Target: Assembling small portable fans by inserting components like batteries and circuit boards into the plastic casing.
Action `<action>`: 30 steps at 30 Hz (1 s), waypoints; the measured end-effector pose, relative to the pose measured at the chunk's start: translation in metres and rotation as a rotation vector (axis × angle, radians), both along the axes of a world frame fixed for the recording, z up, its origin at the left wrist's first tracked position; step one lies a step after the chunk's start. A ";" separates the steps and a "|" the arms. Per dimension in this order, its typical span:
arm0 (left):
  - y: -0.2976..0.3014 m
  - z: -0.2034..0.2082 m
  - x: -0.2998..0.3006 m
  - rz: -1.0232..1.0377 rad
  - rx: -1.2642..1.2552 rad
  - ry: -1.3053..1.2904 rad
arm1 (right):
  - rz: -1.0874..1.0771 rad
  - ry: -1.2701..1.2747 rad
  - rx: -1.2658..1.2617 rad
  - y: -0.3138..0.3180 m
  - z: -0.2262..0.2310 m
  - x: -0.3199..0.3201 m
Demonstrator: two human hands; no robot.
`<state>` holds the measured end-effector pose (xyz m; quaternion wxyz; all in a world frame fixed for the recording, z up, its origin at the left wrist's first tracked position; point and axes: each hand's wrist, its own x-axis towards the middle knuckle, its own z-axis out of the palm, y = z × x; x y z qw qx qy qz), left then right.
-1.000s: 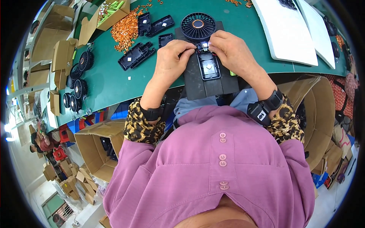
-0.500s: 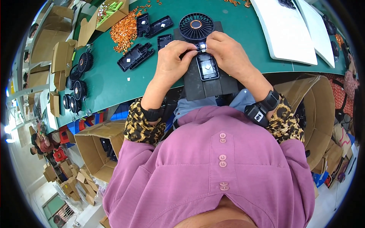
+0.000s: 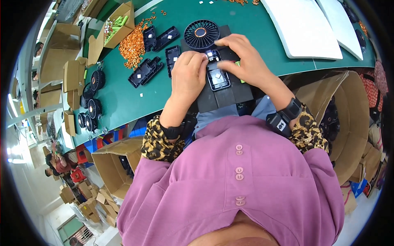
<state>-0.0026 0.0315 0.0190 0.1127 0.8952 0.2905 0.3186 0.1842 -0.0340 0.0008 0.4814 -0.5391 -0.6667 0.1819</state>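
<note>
A black handheld fan with a round grille and an opened handle housing lies on a dark mat in front of me. A small white square sits inside the handle. My left hand is closed at the left of the fan's neck, thumb and fingertips pressed together; what they pinch is too small to make out. Over the right side of the neck, my right hand is open, thumb and forefinger apart. A green piece shows partly behind it; whether it touches the hand is unclear.
Black housing halves and a heap of orange rings lie left on the green table. Beyond stands a carton with green cylinders. Assembled fans line the left edge; white foam sheets lie right. Open cartons flank me below.
My right hand has opened and drawn away from the neck, uncovering the green piece. My left hand stays at the neck. The whole view has shifted slightly.
</note>
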 end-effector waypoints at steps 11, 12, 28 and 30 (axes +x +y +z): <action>-0.002 0.004 0.004 0.033 0.040 0.053 | 0.116 -0.183 -0.155 -0.019 -0.005 0.001; -0.003 0.005 0.005 0.047 0.054 0.089 | 0.112 -0.177 -0.143 -0.020 -0.005 0.001; -0.006 -0.001 0.005 0.087 0.056 0.086 | 0.086 -0.171 -0.133 -0.020 -0.004 -0.001; -0.005 -0.002 0.004 0.143 -0.025 0.059 | 0.082 -0.169 -0.136 -0.020 -0.004 -0.001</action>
